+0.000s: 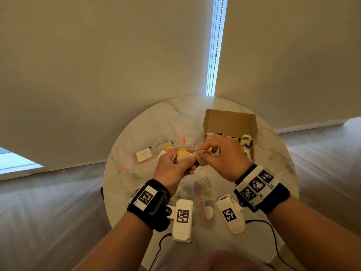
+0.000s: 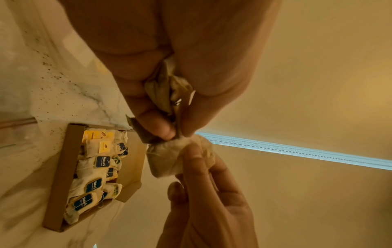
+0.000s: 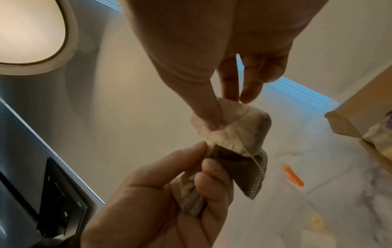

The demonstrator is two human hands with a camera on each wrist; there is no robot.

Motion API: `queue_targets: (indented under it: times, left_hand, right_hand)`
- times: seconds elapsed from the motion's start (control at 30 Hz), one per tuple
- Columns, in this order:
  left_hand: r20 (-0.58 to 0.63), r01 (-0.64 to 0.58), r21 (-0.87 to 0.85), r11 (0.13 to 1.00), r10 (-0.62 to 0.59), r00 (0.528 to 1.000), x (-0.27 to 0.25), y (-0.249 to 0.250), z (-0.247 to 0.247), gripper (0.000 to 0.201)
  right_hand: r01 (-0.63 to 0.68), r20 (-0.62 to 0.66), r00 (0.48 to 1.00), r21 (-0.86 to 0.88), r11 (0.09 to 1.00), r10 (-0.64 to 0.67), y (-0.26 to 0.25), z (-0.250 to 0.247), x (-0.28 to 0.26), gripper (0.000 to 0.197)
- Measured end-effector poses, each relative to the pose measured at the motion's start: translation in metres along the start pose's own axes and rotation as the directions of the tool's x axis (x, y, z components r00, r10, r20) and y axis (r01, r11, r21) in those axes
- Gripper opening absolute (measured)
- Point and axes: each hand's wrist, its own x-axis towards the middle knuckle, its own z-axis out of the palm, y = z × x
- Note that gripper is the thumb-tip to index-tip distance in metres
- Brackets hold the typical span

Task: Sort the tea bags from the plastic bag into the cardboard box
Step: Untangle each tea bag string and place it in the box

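Left of table: an emptied clear plastic bag (image 1: 136, 153) with orange trim lies flat on the round marble table (image 1: 273, 153), a white card (image 1: 144, 154) and scattered tea dust on it.
Left hand (image 1: 173, 169): raised above the table centre, fingers curled around a small bunch of tea bags (image 1: 183, 156), one with a yellow tag.
Right hand (image 1: 224, 159): thumb and fingertips pinch a single tea bag (image 2: 167, 159) that touches the left hand's bunch.
Near edge: a second clear plastic bag (image 1: 203, 194), red-striped at its seal, lies below the hands, partly hidden by the wrist cameras.
Right of table: the open cardboard box (image 1: 230, 120) stands with its lid upright; the right hand covers its front part.
Left wrist view only: the box holds rows of tea bags (image 2: 93, 176) with blue and yellow tags.
Right wrist view only: a string (image 3: 254, 159) runs off the pinched bag.
Room: pale blinds (image 1: 97, 55), a bright gap with a bead chain (image 1: 216, 45), grey wood floor (image 1: 48, 202).
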Motion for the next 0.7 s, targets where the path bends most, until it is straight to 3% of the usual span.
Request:
queue_targets:
  times: [0.17, 0.27, 0.43, 0.57, 0.7]
  left_hand:
    - [-0.018, 0.011, -0.121, 0.993, -0.013, 1.000, 0.001, 0.004, -0.004, 0.014]
    - [0.016, 0.035, -0.231, 0.972, -0.032, 0.999, 0.000, 0.010, -0.004, 0.016]
    - [0.128, 0.112, -0.361, 0.926, -0.069, 0.989, -0.003, 0.017, -0.002, 0.023]
    - [0.154, 0.125, -0.326, 0.937, -0.077, 0.985, -0.003, 0.017, -0.004, 0.022]
    - [0.132, 0.037, -0.171, 0.985, -0.014, 0.991, 0.002, 0.009, -0.009, 0.019]
  right_hand:
    - [0.024, 0.084, 0.996, 0.050, 0.998, -0.029, 0.001, -0.017, -0.006, 0.011]
    - [0.042, 0.131, 0.989, 0.191, 0.981, -0.068, 0.003, -0.024, -0.008, 0.010]
    - [-0.043, 0.201, 0.979, 0.400, 0.916, -0.042, 0.004, -0.023, -0.007, 0.014]
    - [-0.003, 0.124, 0.991, 0.428, 0.904, -0.055, 0.006, -0.018, -0.004, 0.012]
    - [0.011, 0.091, 0.995, 0.371, 0.929, -0.048, 0.007, -0.018, -0.002, 0.014]
